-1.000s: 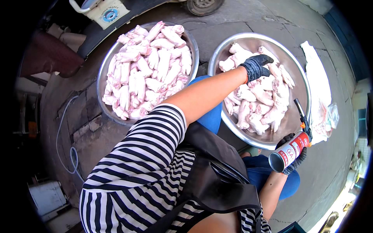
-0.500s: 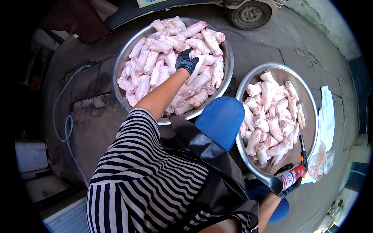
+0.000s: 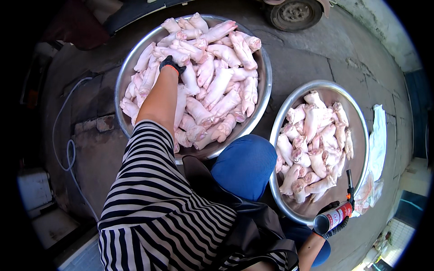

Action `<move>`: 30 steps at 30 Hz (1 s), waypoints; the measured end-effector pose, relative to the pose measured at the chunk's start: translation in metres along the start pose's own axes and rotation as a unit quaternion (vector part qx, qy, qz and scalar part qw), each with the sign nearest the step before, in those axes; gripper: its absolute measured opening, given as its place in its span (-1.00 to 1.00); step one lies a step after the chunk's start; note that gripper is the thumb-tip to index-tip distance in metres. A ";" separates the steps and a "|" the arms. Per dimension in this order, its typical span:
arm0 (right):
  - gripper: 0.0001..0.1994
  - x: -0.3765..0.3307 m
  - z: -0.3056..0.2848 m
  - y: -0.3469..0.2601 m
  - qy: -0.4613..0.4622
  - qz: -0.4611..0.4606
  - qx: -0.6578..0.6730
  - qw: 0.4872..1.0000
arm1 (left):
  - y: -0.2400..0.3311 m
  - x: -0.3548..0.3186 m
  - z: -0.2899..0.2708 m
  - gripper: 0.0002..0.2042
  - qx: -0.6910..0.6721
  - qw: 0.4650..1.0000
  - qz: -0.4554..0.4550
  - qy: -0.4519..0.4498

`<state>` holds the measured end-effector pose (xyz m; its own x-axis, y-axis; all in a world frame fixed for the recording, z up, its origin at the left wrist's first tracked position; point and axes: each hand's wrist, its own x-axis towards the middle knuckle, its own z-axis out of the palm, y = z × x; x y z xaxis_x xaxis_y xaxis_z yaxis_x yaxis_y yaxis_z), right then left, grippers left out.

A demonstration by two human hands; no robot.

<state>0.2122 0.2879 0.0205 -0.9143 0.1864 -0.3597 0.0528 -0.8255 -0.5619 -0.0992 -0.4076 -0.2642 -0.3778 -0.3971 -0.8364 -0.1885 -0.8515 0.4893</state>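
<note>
Raw pig trotters (image 3: 212, 81), pale pink, heaped in large steel basin (image 3: 264, 86) on concrete ground, upper centre. Left hand (image 3: 172, 64), black-gloved, down on the heap near the far left side, fingers curled onto a trotter; firm grasp or mere touch, cannot tell. Right hand (image 3: 335, 222), also gloved, clenched around red gas torch canister (image 3: 333, 217), nozzle pointing up, at near rim of second basin (image 3: 361, 135). Fewer trotters there, bare metal at the near edge. White cloth (image 3: 377, 144) just right of it. Hose (image 3: 68, 149) on ground far left. Wheel (image 3: 294, 13) at top.
</note>
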 end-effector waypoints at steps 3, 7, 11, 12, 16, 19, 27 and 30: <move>-0.49 -0.005 0.002 0.005 0.012 -0.012 -0.018 1.000 | -0.013 0.018 0.022 -0.57 -0.069 0.997 0.003 -0.041; -0.46 0.014 -0.002 0.003 -0.021 0.026 -0.020 0.999 | 0.015 0.073 -0.011 -0.66 -0.160 0.972 0.043 -0.167; -0.44 0.009 0.001 0.011 -0.027 -0.003 -0.019 0.999 | 0.030 0.060 0.005 -0.94 -0.024 0.995 -0.053 -0.084; -0.44 0.012 0.005 0.014 -0.041 0.003 -0.018 0.999 | 0.036 0.055 -0.003 -0.99 0.018 0.995 -0.045 -0.091; -0.44 -0.002 0.017 0.023 0.000 -0.046 -0.049 0.998 | -0.019 -0.007 0.048 -0.63 -0.043 0.990 0.007 -0.131; -0.40 -0.002 0.028 0.026 -0.011 -0.050 -0.028 0.998 | 0.004 -0.023 0.017 -0.52 -0.086 0.974 0.064 -0.198; -0.38 -0.034 0.042 0.026 -0.023 -0.085 -0.006 0.996 | -0.034 -0.189 0.076 -0.48 -0.008 0.905 0.019 -0.426; -0.40 -0.044 0.037 0.021 -0.045 -0.085 0.008 0.995 | -0.055 -0.260 0.094 -0.47 -0.016 0.838 -0.039 -0.544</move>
<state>0.2386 0.2427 0.0517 -0.9419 0.2764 -0.1908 -0.1122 -0.7943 -0.5970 -0.0760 -0.2250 -0.0503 -0.9719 0.1921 -0.1361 -0.2323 -0.8763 0.4221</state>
